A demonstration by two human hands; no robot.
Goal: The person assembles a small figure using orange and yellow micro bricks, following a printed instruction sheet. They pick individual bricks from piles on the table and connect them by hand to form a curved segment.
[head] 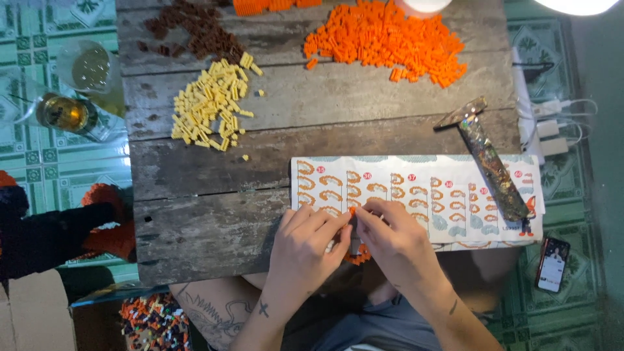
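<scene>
Head view, looking straight down on a weathered wooden tabletop [214,221].

Item 1: left hand [304,244], fingers pinched narrow on a small orange brick assembly [357,255] at the near edge of the tabletop. Tattooed forearm below it.

Item 2: right hand [394,239], fingers likewise closed narrow, fingertips meeting those of the left hand over a tiny orange piece [351,210]. Both hands touch the assembly; most of it is hidden beneath them, with an orange curved edge showing below the knuckles.

Item 3: instruction sheet [416,195], long and pale, printed with rows of orange step drawings, lying flat just beyond the hands and partly under them.

Item 4: hammer-shaped tool [484,153] with patterned handle, resting slantwise on the sheet's right end.

Item 5: pile of orange bricks [387,39], large, far right of centre.

Item 6: pile of yellow bricks [211,104], medium, left of centre, a few strays beside it.

Item 7: pile of brown bricks [195,29], small, far left corner, just beyond the yellow.

Item 8: two glasses of amber drink [65,112] on the green tiled floor [58,162], left of the tabletop.

Item 9: phone [552,263], screen lit, on the floor to the right.

Item 10: white chargers and cables [552,123], off the right edge.

Item 11: cardboard box [36,312] and mixed loose bricks [156,322], lower left.
</scene>
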